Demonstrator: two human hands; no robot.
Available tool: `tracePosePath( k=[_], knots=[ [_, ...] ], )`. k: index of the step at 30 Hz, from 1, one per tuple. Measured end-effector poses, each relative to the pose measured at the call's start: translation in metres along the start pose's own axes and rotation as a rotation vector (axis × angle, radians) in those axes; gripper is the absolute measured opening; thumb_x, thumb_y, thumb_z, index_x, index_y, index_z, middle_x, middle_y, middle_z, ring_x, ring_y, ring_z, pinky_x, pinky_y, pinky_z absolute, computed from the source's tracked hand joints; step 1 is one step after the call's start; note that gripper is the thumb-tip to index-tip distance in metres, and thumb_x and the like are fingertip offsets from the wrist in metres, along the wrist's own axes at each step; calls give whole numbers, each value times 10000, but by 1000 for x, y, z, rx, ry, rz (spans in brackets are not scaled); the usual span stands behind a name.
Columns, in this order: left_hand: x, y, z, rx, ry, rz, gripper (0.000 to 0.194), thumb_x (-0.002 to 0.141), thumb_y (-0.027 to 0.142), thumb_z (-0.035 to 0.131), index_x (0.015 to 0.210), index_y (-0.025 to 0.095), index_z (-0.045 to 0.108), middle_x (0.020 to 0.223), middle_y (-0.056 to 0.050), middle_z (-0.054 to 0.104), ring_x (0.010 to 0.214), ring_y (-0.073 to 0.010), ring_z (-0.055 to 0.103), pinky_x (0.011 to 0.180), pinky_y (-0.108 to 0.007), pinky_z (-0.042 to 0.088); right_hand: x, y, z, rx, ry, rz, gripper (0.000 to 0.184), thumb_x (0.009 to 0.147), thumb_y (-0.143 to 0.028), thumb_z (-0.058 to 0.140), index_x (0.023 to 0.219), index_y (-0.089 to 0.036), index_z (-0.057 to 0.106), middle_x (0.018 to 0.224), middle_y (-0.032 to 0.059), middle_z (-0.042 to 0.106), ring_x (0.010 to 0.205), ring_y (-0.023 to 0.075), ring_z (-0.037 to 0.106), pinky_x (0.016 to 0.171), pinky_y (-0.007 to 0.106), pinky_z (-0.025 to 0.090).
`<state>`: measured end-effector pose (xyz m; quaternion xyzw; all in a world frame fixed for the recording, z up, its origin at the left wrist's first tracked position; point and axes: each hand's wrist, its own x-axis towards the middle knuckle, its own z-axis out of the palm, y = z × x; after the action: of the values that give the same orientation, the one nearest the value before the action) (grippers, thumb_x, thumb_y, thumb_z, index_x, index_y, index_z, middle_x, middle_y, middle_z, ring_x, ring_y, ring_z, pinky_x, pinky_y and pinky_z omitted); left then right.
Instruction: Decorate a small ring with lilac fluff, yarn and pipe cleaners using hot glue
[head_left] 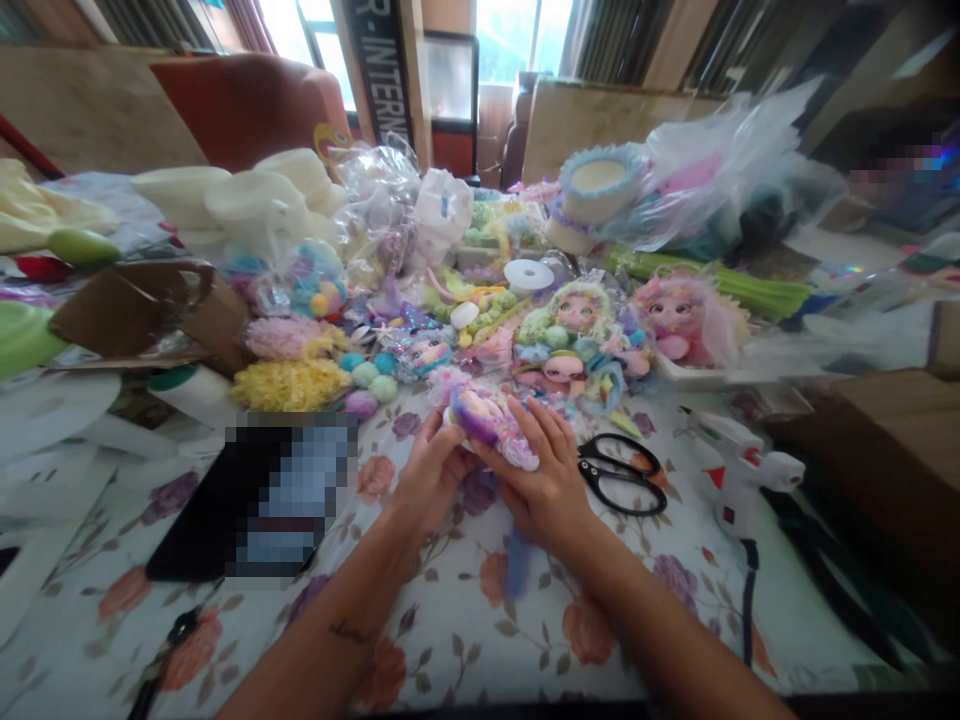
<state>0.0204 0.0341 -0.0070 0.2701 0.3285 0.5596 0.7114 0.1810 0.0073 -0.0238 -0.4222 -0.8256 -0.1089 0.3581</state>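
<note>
Both hands hold a small doll piece (491, 412) with purple and pink yarn-like hair, above the flowered tablecloth. My left hand (435, 468) grips its left side with thumb and fingers. My right hand (551, 478) wraps its right side, fingers bent over the top. Part of the piece is hidden behind the fingers. A strip of blue-violet material (517, 562) shows below my right wrist. Black-handled scissors (626, 478) lie just right of my right hand, their blades mostly hidden.
A white glue gun (739, 462) with a black cord stands at right. A tablet (202, 500) lies at left. Behind are yellow yarn (289, 382), pompoms (365, 375), a green-haired doll (574, 308), a pink-haired doll (675, 310), a white spool (529, 274) and a cardboard box (142, 315).
</note>
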Motion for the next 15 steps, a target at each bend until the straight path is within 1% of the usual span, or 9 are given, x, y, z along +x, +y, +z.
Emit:
tracePosePath(
  k=[4, 8, 11, 15],
  knots=[
    [0, 1, 0, -15, -3, -10, 201, 799, 210, 677, 993, 207, 627, 977, -21, 681, 831, -151, 639, 738, -261, 557, 0, 0, 1, 8, -9, 4, 480, 910, -186, 569, 1359, -352, 590, 1562, 117, 372, 1456, 359, 332, 1137, 597, 326],
    [-1, 2, 1, -40, -34, -32, 163, 848, 217, 616, 1009, 204, 636, 1011, -33, 688, 848, -150, 641, 746, -254, 557, -2, 0, 2, 4, 4, -12, 499, 917, -205, 579, 1396, -342, 551, 1563, 128, 377, 1450, 349, 342, 1135, 592, 331],
    [-1, 3, 1, -47, -70, -49, 188, 869, 213, 586, 1049, 203, 642, 1028, -38, 693, 854, -150, 646, 752, -253, 559, -3, 0, 1, 6, 14, -16, 507, 920, -208, 573, 1409, -337, 538, 1583, 121, 359, 1450, 342, 347, 1140, 585, 329],
    [-2, 4, 3, -46, -54, -59, 253, 864, 232, 605, 1115, 211, 635, 1053, -42, 701, 849, -158, 661, 743, -263, 563, -3, 1, 0, 29, 37, -26, 505, 916, -201, 567, 1407, -321, 547, 1598, 112, 338, 1444, 339, 360, 1149, 577, 322]
  ],
)
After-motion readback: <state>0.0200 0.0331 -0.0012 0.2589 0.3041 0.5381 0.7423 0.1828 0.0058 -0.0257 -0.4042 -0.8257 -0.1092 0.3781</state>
